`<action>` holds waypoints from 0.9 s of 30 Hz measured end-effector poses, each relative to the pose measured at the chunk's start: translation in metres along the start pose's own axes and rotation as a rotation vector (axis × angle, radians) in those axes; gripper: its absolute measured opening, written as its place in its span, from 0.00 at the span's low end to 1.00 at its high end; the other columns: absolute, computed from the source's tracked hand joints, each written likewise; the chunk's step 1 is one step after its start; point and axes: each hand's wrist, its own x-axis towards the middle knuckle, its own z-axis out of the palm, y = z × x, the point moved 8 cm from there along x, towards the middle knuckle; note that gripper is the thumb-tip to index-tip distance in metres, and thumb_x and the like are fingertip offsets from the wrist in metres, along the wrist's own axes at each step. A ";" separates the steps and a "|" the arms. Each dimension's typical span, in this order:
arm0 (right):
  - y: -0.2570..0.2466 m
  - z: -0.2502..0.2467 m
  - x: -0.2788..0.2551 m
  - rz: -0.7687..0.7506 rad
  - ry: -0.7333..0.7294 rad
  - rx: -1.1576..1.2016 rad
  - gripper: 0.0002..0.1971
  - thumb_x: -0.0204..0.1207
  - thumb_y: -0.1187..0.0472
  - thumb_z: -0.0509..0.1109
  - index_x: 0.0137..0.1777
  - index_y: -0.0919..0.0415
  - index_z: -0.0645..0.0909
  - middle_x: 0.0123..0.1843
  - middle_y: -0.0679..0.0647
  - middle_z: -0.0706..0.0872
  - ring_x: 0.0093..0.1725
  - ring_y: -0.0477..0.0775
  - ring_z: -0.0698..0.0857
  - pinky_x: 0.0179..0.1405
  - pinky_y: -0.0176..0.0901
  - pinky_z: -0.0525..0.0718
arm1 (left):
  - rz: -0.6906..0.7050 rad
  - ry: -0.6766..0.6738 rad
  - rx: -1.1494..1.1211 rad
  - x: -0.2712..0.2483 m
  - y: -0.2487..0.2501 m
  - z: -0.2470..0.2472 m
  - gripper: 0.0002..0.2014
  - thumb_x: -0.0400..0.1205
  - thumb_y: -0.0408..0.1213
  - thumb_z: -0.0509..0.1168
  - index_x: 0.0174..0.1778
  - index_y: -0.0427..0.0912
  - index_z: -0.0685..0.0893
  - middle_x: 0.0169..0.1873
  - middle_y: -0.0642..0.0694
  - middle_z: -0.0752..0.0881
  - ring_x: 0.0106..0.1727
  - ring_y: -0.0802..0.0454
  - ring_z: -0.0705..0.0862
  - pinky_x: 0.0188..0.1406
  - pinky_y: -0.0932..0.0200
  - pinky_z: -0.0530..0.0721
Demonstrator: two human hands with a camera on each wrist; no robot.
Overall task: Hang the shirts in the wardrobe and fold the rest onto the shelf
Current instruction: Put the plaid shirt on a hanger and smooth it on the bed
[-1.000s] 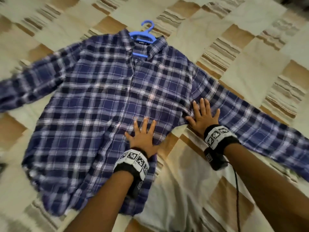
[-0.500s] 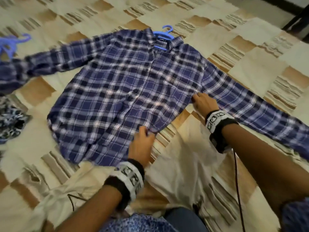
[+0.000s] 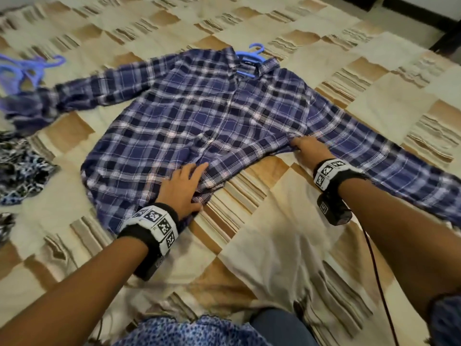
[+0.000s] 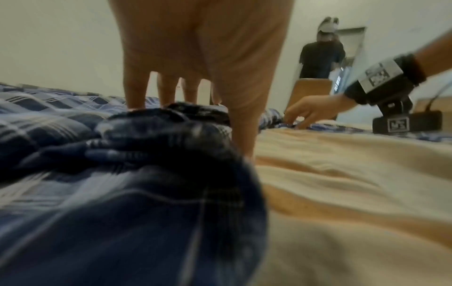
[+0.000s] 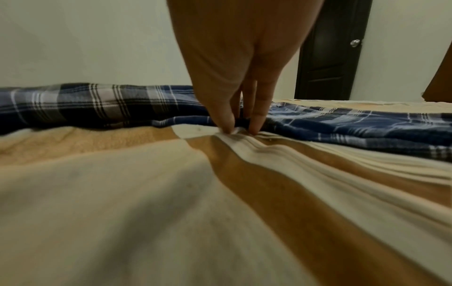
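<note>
A blue plaid shirt (image 3: 199,116) lies spread front up on the bed, sleeves out to both sides. A blue hanger (image 3: 252,56) sits inside its collar with the hook sticking out. My left hand (image 3: 182,188) is at the shirt's near right side hem, with a fold of cloth (image 4: 151,131) gathered between fingers and thumb. My right hand (image 3: 306,146) pinches the cloth at the right armpit seam, its fingertips (image 5: 229,127) down on the shirt's edge (image 5: 318,123).
The patchwork beige and brown bed cover (image 3: 274,245) is wrinkled near me. Spare blue hangers (image 3: 27,68) and a black and white patterned garment (image 3: 20,171) lie at the left. A person in a dark top (image 4: 320,56) stands beyond the bed. A dark door (image 5: 330,50) is behind.
Both hands lay flat on the shirt a second ago. The left slid to the side hem and gathered it; the right curled and pinched the armpit. My view pulled back.
</note>
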 end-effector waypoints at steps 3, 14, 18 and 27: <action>-0.005 -0.003 0.007 -0.015 0.026 -0.049 0.11 0.79 0.74 0.60 0.55 0.68 0.82 0.51 0.63 0.85 0.51 0.63 0.83 0.52 0.57 0.84 | 0.229 0.244 0.117 0.006 0.023 -0.016 0.40 0.66 0.34 0.78 0.74 0.50 0.71 0.71 0.35 0.73 0.69 0.35 0.75 0.60 0.37 0.78; 0.017 -0.029 0.006 -0.011 0.066 0.061 0.04 0.70 0.77 0.68 0.43 0.72 0.82 0.42 0.68 0.86 0.45 0.66 0.84 0.48 0.52 0.81 | -0.012 0.381 -0.422 0.007 -0.016 -0.050 0.03 0.78 0.41 0.69 0.43 0.48 0.86 0.40 0.51 0.87 0.44 0.48 0.83 0.46 0.54 0.78; 0.018 -0.042 -0.009 -0.005 0.023 0.057 0.04 0.70 0.77 0.67 0.44 0.73 0.82 0.43 0.69 0.85 0.46 0.65 0.83 0.47 0.52 0.79 | 0.077 0.310 -0.722 -0.003 -0.015 -0.062 0.08 0.75 0.39 0.73 0.35 0.57 0.82 0.36 0.49 0.88 0.41 0.47 0.85 0.47 0.44 0.83; 0.020 -0.037 -0.044 0.109 0.060 0.129 0.10 0.71 0.79 0.63 0.50 0.69 0.77 0.47 0.64 0.79 0.47 0.62 0.78 0.46 0.50 0.74 | 0.418 -0.011 -0.340 -0.054 0.104 -0.033 0.08 0.84 0.45 0.60 0.53 0.46 0.78 0.45 0.46 0.86 0.47 0.47 0.82 0.42 0.56 0.72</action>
